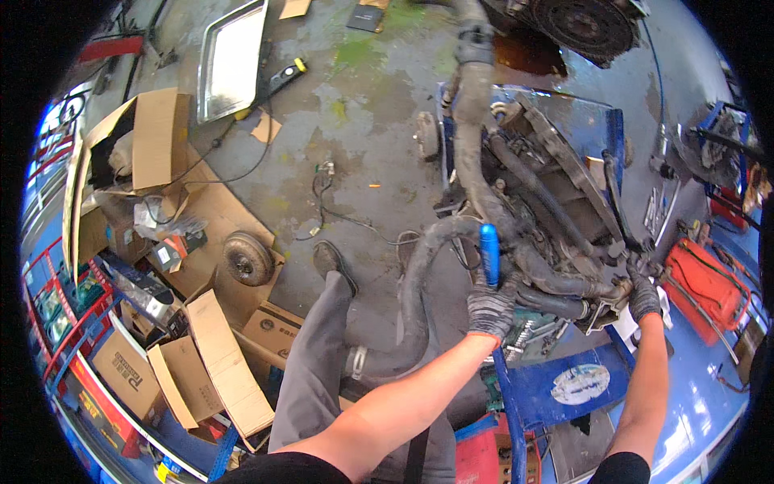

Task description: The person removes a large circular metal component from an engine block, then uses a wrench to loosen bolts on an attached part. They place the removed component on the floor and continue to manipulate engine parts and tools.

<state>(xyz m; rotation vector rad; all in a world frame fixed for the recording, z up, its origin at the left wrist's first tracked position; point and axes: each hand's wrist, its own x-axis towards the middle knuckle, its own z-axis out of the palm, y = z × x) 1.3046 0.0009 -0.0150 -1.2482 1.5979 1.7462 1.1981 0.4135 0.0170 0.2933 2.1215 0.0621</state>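
My left hand (492, 310), in a grey striped work glove, is closed around a blue-handled tool (489, 252) that looks like a screwdriver. The handle points up; the other end is hidden. Close beside that hand runs a thick, dirty black hose (556, 281). My right hand (642, 294), gloved too, is closed at a grimy metal fitting (617, 292) near the hose's end. Its fingertips are partly hidden behind the part. Below the fitting, a second black hose (556, 303) ends at a squarish metal flange (598, 316).
A blue metal cart (548, 395) carries the hoses and a large dirty radiator-like part (556, 153). Sockets (534, 332) lie between my hands. A red tool bag (703, 282) is at the right. Cardboard boxes (211, 363) and a round metal part (247, 259) are at the left.
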